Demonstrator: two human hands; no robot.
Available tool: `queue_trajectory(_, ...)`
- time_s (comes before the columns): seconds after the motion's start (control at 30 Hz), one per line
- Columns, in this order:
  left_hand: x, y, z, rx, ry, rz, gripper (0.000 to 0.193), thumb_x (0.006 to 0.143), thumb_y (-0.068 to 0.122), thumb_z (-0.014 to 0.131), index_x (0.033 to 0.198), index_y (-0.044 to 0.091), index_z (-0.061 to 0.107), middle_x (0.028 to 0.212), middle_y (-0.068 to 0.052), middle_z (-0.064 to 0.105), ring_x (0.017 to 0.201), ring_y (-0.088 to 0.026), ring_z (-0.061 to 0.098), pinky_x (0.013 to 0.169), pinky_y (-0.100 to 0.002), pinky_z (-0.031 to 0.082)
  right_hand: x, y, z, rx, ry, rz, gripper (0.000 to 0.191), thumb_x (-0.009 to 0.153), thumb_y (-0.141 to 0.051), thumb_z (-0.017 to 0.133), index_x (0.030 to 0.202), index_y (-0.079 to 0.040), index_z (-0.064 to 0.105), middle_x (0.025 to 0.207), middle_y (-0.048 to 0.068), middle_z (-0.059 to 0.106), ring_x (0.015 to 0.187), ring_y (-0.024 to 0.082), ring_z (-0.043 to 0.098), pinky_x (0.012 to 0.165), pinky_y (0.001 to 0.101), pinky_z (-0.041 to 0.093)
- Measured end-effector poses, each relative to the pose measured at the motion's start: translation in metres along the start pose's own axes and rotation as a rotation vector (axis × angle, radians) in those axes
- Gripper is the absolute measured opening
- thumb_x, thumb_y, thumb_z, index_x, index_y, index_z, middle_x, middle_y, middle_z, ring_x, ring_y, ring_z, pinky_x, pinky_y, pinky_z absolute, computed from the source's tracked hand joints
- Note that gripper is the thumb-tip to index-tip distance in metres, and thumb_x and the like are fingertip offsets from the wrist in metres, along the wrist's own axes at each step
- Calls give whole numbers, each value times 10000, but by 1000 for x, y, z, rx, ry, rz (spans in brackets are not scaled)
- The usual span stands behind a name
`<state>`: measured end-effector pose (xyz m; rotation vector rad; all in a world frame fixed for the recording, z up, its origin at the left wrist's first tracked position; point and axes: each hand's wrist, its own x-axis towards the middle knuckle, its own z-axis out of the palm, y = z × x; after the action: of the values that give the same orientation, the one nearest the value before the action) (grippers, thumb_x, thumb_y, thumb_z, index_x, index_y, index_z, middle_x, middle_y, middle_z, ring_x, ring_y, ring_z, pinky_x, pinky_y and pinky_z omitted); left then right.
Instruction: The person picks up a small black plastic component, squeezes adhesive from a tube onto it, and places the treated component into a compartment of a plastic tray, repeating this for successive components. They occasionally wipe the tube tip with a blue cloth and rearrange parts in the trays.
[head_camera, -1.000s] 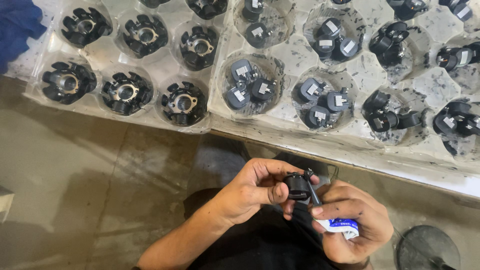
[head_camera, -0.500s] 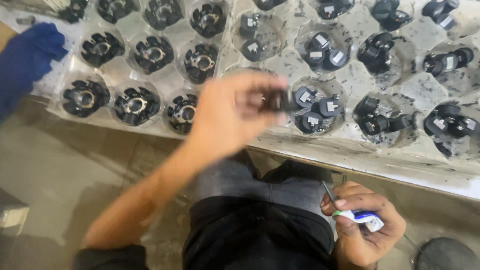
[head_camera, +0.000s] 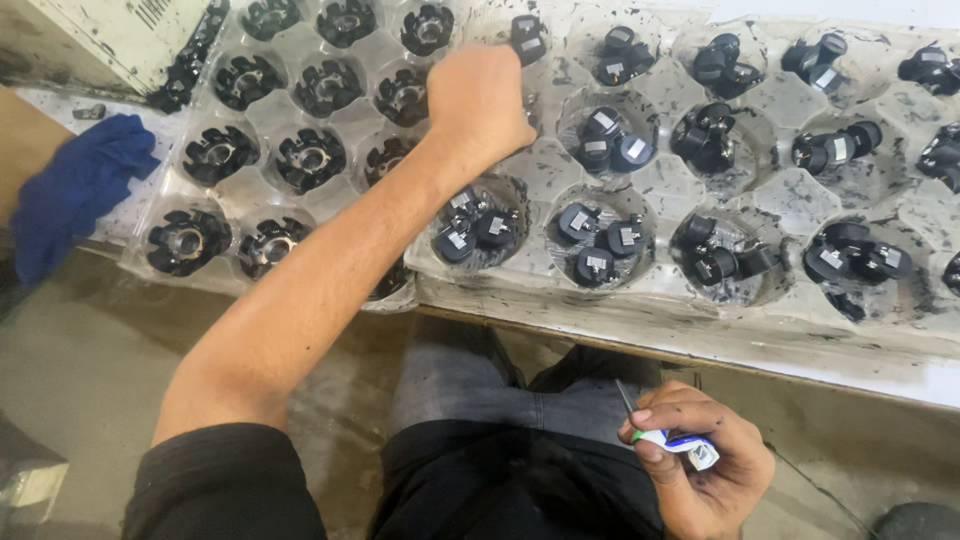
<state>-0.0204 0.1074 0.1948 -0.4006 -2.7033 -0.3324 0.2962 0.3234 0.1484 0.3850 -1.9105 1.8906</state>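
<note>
The left hand (head_camera: 478, 100) is reaching up over the clear tray (head_camera: 770, 195), its fingers curled down into a cup near the tray's top edge. Whether those fingers are gripping anything, I cannot tell; the back of the hand is hiding them. A small black part (head_camera: 527, 37) is sitting just beyond the knuckles, at the top of the tray.

The right hand (head_camera: 700, 465) is resting low by the lap, closed around a small screwdriver (head_camera: 668, 435) with a white and blue handle. Its thin shaft is poking up out of the fist.

The clear tray is lying on a bench, and its round cups are each holding 1 to 3 small black parts with pale labels. To its left, a 2nd tray (head_camera: 262, 108) is carrying larger black ring parts (head_camera: 310, 157), 1 per cup. The forearm is crossing over the seam between the 2 trays. A blue cloth (head_camera: 80, 190) is lying crumpled just left of the ring tray.
</note>
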Motion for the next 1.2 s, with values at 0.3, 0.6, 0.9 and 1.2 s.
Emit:
queue_trajectory(0.3,5,14,-10,-245,234,375,286,648,302,939,808,117,789,833,-115,768,805,-349,733,679,-475,574,1,4,-4,-14,8,28,133,888,-36,760,981,33,694,849,128,708,725,176,682,723,278,538)
queue_trajectory(0.6,44,81,27,-101,-162,47,262,626,271,886,781,92,772,839,-132,745,820,-321,729,718,-433,601,-1,0,-1,-138,21,-21,215,756,49,786,961,3,740,855,124,757,785,189,738,713,267,600)
queue_trajectory(0.9,-4,64,-27,-888,-86,137,332,680,72,871,971,49,712,970,-58,786,813,-177,806,691,-312,630,-11,16,-13,-74,126,-33,275,763,113,746,1019,16,715,858,163,719,806,215,713,765,296,572)
queue_trajectory(1.2,-170,71,-79,-1584,-366,-176,569,720,-51,907,1239,-28,677,1191,-121,691,1013,-192,726,878,-336,670,-8,29,-13,108,52,-148,251,762,76,693,1008,24,682,891,204,722,792,249,728,705,329,601)
